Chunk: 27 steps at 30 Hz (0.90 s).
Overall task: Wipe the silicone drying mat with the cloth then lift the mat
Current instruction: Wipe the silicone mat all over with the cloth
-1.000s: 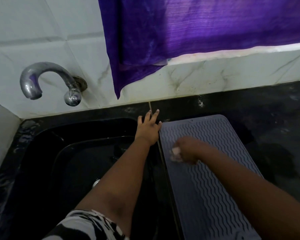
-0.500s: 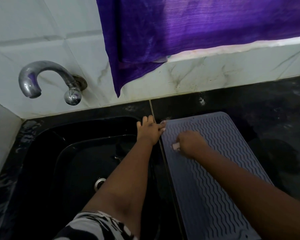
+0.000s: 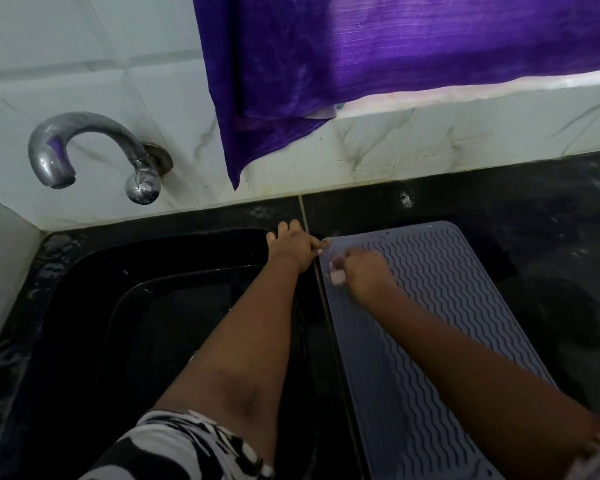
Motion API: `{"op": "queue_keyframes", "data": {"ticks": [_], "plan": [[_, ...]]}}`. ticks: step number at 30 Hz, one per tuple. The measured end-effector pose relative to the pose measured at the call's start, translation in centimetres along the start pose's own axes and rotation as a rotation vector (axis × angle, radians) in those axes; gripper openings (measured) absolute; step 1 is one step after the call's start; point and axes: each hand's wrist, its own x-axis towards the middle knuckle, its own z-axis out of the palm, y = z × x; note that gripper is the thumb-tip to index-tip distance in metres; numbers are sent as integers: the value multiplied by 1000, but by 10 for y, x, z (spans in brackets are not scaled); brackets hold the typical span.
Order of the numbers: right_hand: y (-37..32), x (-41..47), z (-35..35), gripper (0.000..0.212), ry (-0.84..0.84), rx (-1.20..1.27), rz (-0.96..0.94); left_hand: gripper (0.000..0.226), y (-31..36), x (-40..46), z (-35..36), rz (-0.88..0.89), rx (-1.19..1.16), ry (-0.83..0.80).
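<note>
A grey silicone drying mat [image 3: 440, 306] with wavy ridges lies flat on the black counter, just right of the sink. My right hand [image 3: 364, 271] presses a small pale pink cloth [image 3: 337, 276] onto the mat near its far left corner; most of the cloth is hidden under the fingers. My left hand [image 3: 293, 247] rests on the counter strip between sink and mat, and its fingertips pinch the mat's far left corner.
A black sink [image 3: 160, 327] fills the left. A curved steel tap [image 3: 84, 150] sticks out of the white tiled wall above it. A purple curtain [image 3: 378, 64] hangs over the sill. The black counter [image 3: 551, 254] right of the mat looks wet.
My right hand has slid the cloth up the mat toward its far left corner. My left hand's fingers have curled from spread flat to gripping the mat's corner.
</note>
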Motion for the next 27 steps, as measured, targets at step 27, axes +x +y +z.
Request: {"op": "queue_keyframes", "data": {"ticks": [27], "plan": [[9,-8,-58,27,-487,66,218,39,10,-1,-10,-33,68,2]]}}
